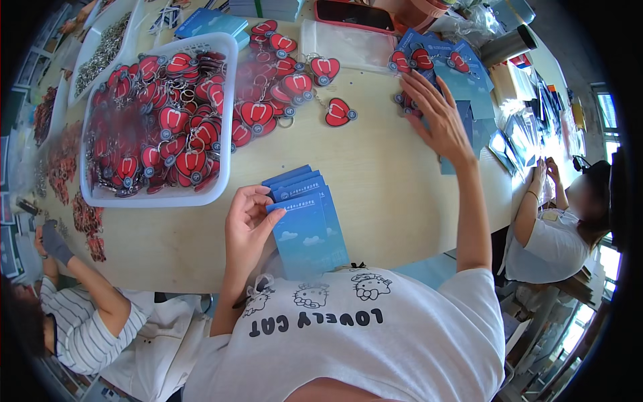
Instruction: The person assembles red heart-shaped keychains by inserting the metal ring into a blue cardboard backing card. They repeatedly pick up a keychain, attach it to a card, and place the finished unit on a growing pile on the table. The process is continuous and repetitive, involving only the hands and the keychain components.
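My left hand pinches a small fanned stack of blue cards with pale clouds on them, held in front of my chest. My right hand reaches out to the far right with its fingers stretched. Under and beside its fingertips lie red heart-shaped keychains on more blue cards; a dark keychain is partly hidden by the fingers. A single red keychain lies by itself on the table, between the heap of keychains and my right hand.
A white plastic basket full of red keychains stands at the left, with loose keychains heaped beside it. A phone and clear plastic bags lie at the back. Co-workers sit at left and right.
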The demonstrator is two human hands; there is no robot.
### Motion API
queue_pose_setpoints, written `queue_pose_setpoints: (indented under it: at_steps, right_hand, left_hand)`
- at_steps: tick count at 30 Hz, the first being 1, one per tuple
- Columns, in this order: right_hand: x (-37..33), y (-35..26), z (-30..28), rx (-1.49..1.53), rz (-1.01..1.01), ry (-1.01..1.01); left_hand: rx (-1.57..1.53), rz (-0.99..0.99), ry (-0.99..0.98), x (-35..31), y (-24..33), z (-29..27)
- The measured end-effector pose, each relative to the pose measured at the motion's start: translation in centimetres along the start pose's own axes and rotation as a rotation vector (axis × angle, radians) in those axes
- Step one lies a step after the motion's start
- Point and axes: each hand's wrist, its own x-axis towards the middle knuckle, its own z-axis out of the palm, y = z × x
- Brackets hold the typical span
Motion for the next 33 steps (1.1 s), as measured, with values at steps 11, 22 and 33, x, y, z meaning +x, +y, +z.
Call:
queue_pose_setpoints:
  at_steps: [11,22,33]
  right_hand:
    - [4.4,-10.6,4.6,0.326,0.097,0.137]
    - [1.3,-10.8,2.1,0.322,-0.098,0.091]
    - [2.7,-12.0,-2.0,0.695,0.079,0.231]
  left_hand:
    - [-0.202,-0.282,-0.205,-2.8,1.0,0.0]
    - [-0.257,0.099,0.098,2.3,2.8,2.1]
    - [0.176,0.57,0.219,6.5,4.0,4.4]
